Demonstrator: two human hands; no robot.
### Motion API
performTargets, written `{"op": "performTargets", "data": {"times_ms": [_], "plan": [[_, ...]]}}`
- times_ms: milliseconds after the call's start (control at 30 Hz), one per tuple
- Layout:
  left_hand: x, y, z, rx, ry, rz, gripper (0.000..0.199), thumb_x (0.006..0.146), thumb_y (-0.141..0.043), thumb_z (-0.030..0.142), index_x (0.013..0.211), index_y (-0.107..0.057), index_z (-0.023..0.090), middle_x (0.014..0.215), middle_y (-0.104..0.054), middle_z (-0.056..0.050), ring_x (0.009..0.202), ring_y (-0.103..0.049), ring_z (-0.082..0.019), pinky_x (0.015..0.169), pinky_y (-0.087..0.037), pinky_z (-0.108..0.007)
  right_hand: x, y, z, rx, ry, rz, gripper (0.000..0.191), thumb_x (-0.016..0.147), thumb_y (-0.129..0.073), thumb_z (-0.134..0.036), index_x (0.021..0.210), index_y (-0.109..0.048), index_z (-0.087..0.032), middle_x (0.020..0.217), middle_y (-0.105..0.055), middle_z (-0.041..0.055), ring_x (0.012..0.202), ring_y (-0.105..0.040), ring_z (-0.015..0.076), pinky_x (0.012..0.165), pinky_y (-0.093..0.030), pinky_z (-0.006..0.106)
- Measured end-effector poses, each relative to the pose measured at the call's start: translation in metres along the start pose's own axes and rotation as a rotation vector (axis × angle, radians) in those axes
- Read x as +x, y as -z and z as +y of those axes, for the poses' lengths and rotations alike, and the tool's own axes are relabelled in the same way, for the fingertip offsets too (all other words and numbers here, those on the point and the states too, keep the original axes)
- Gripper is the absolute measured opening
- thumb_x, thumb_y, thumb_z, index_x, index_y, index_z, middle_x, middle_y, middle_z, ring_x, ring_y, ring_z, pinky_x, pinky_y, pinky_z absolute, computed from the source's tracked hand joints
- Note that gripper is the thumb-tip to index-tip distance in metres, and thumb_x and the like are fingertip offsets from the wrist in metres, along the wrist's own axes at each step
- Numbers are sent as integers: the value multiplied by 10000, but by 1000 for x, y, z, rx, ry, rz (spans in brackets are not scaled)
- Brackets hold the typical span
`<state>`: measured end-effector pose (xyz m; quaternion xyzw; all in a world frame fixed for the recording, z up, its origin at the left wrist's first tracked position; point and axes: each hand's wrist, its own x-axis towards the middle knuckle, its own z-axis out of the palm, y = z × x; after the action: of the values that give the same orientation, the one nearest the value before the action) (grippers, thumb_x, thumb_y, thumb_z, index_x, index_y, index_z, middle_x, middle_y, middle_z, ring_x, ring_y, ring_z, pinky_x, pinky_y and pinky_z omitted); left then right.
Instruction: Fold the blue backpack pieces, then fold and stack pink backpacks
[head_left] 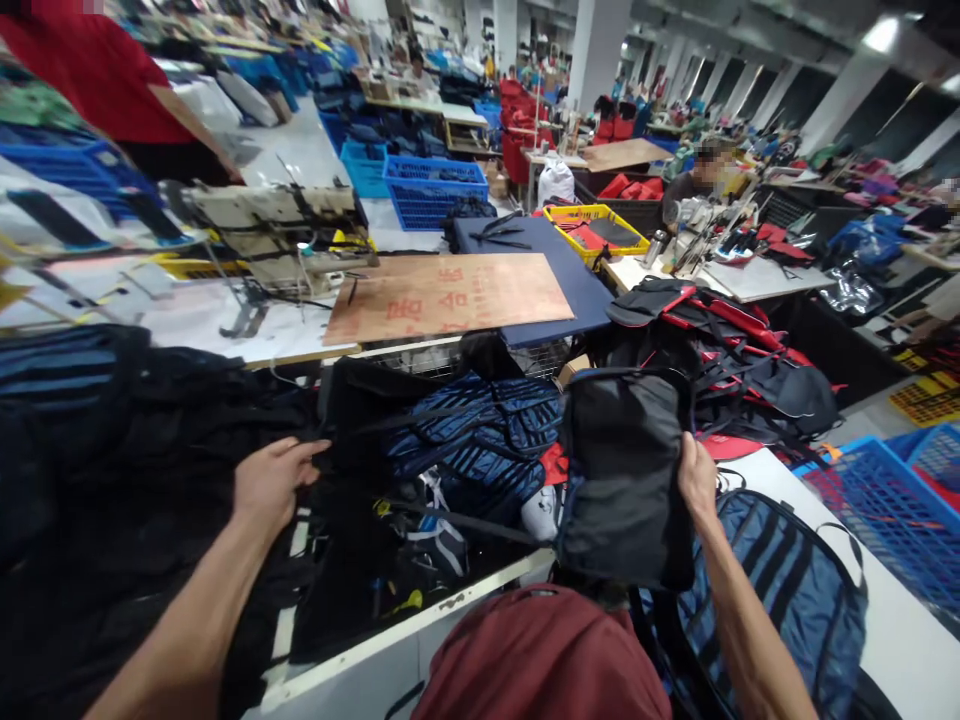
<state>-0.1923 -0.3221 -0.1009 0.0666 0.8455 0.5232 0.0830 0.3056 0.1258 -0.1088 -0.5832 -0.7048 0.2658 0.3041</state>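
Holding black bag (pixel 626 475) right of frame centre, aligning long axis near-vertically, pointing one short end toward frame top; half-curling left hand (pixel 271 482) left of centre, not discerning whether pinching anything; gripping bag's right edge with right hand (pixel 697 478).

Your maroon top (pixel 540 660), at lower centre, is of plain cloth in one deep wine red; its outline is rounded and softly creased, and a curved seam of matching colour runs close to the upper edge. Your left forearm (pixel 184 615) and right forearm (pixel 750 610) are bare and slender, narrowing toward the wrists; your left hand (pixel 271 480) and right hand (pixel 699 475) are likewise bare, while the sleeves of the garment lie out of view
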Motion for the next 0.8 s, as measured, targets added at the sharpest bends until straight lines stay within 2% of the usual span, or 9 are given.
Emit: {"op": "performTargets", "data": {"times_ms": [100, 200, 333, 367, 433, 533, 600, 733, 800], "plan": [[-8, -37, 2, 80, -52, -32, 679, 509, -849, 689, 985, -638, 255, 920, -731, -51, 1072, -716, -401, 946, -583, -555, -32, -26, -37, 228, 88, -97, 680, 970, -419, -905, 790, -528, -258, 743, -577, 1, 739, -470, 200, 716, -380, 343], [-51, -90, 36, 76, -224, -123, 848, 609, -851, 725, 1256, -671, 206, 1240, -722, -148, 1229, -673, -406, 1048, -556, -554, -76, -58, -70, 325, 180, -147, 555, 1008, -588, -758, 776, -514, -259, 719, -509, -40, 704, -425, 174, 692, -361, 322], [-133, -159, 96, -407, -75, -687, 753, 869, -700, 825, 1255, -685, 179, 1183, -728, -143, 1109, -713, -325, 908, -592, -430, -146, -97, -78, 281, 497, -197, 410, 1070, -629, -548, 790, -609, -248, 784, -590, -3, 726, -539, 180, 718, -427, 299], [-150, -173, 108, -488, -50, -760, 703, 910, -683, 808, 1226, -684, 180, 1147, -728, -122, 1070, -703, -302, 894, -583, -407, -161, -105, -74, 249, 604, -218, 398, 1097, -600, -496, 786, -609, -248, 792, -597, 4, 718, -552, 173, 700, -429, 288], [-173, -192, 123, -489, -86, -743, 551, 914, -762, 703, 1092, -654, 193, 998, -690, -45, 937, -653, -239, 843, -540, -353, -184, -112, -62, 178, 758, -285, 404, 1141, -545, -429, 785, -593, -244, 797, -606, 9, 694, -565, 158, 662, -431, 270], [-184, -202, 125, -360, -182, -699, 375, 902, -791, 515, 981, -573, 220, 908, -611, 9, 869, -575, -209, 819, -493, -338, -188, -102, -48, 142, 827, -512, 382, 1164, -543, -454, 870, -656, -238, 829, -672, 15, 714, -641, 161, 668, -502, 263], [-186, -198, 121, -314, -252, -817, 324, 901, -760, 464, 1042, -601, 220, 1005, -650, -17, 962, -593, -241, 897, -510, -368, -169, -84, -50, 187, 825, -597, 354, 1166, -536, -489, 1007, -739, -246, 925, -754, 37, 836, -732, 189, 772, -584, 287], [-195, -174, 123, -125, -434, -1167, 400, 939, -741, 493, 1220, -667, 219, 1188, -702, -59, 1085, -620, -290, 986, -507, -403, -106, -42, -80, 145, 863, -386, 506, 1138, -511, -624, 1440, -722, -278, 1390, -744, 141, 1311, -699, 290, 1118, -583, 448], [-201, -157, 126, 23, -514, -1271, 375, 991, -712, 518, 1213, -685, 218, 1162, -707, -58, 1048, -633, -286, 955, -493, -392, -76, -25, -100, 25, 984, -431, 670, 1075, -536, -744, 1539, -673, -282, 1558, -652, 168, 1496, -569, 350, 1259, -471, 561]]}}
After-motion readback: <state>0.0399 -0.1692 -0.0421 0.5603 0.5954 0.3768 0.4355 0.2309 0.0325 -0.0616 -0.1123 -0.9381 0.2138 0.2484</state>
